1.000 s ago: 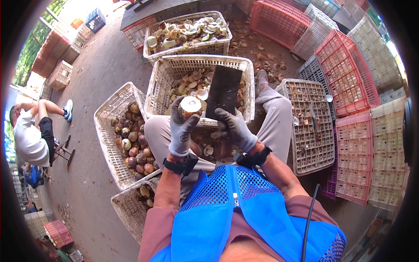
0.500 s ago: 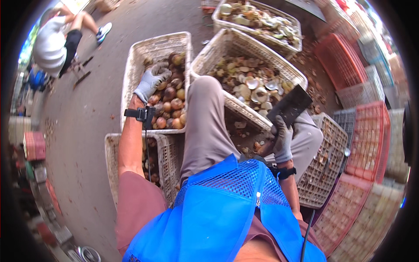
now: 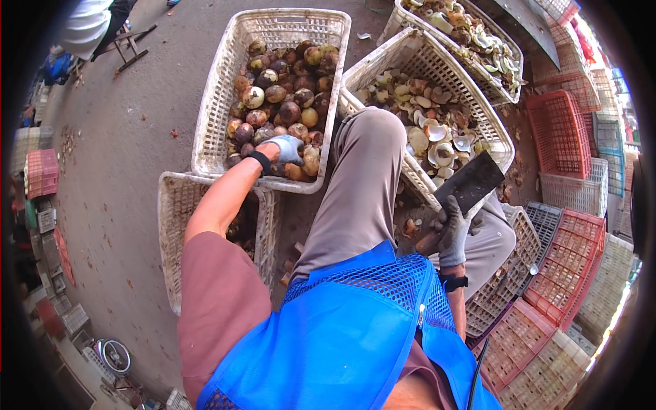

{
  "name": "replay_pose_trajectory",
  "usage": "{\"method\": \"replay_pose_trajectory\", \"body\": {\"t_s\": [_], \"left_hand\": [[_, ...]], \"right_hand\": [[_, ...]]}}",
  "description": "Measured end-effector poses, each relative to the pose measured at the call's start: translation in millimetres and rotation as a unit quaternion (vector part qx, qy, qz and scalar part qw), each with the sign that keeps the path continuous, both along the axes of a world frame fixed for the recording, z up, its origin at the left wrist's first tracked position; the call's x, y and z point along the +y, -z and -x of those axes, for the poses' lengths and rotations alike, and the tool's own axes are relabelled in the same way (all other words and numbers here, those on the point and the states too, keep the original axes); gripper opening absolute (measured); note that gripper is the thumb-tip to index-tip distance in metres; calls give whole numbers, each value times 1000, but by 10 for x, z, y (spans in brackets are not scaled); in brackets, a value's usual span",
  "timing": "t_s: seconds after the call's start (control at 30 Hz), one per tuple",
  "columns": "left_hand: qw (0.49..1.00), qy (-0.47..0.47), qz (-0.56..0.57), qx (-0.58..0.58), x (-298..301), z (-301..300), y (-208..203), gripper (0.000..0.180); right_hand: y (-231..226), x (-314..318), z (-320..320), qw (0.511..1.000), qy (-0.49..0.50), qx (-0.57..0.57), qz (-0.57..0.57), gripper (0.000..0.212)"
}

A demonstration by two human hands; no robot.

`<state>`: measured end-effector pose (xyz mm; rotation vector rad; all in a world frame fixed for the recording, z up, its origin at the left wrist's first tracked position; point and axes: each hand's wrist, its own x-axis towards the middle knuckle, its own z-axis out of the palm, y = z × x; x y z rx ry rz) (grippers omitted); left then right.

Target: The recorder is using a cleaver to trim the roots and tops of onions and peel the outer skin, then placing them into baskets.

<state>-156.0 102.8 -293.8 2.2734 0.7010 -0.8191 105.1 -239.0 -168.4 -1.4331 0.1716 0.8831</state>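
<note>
The gloved left hand (image 3: 285, 149) dips among round, mottled fruits (image 3: 275, 93) in a grimy plastic crate (image 3: 224, 68), its fingertips hidden; whether it grips one I cannot tell. A person (image 3: 85, 27) at upper left is cut off. The right hand (image 3: 454, 234) curls around the handle of a cleaver (image 3: 471, 181), the blade dark and rectangular. Pale curved shells (image 3: 436, 131) lie in a second crate (image 3: 388, 58) on grey, littered floor (image 3: 130, 178).

We take this for a produce work yard: hard grey ground (image 3: 123, 205) flecked with debris, red crates (image 3: 567, 263) stacked at the right of the frame, round brown produce (image 3: 253, 97) filling a white crate (image 3: 212, 130) at upper centre, and, beside it, cut shells (image 3: 436, 131) in another crate (image 3: 459, 78).
</note>
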Motion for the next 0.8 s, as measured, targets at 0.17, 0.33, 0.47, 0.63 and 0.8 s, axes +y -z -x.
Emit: {"method": "replay_pose_trajectory", "body": {"t_s": [0.17, 0.33, 0.47, 0.63, 0.8], "left_hand": [[997, 45, 16, 54, -102, -146, 321, 58], [975, 44, 81, 202, 101, -14, 563, 61], [982, 84, 58, 157, 24, -89, 547, 54], [988, 83, -8, 132, -138, 25, 1155, 52], [988, 69, -26, 135, -200, -117, 657, 60]], "right_hand": [[118, -43, -5, 999, -17, -33, 27, 16], [90, -36, -18, 998, -15, -41, 45, 14], [85, -2, 41, 998, 2, -44, 48, 13], [115, -1, 36, 996, -30, -52, 66, 14], [139, 8, 20, 996, 10, -43, 72, 13]]}}
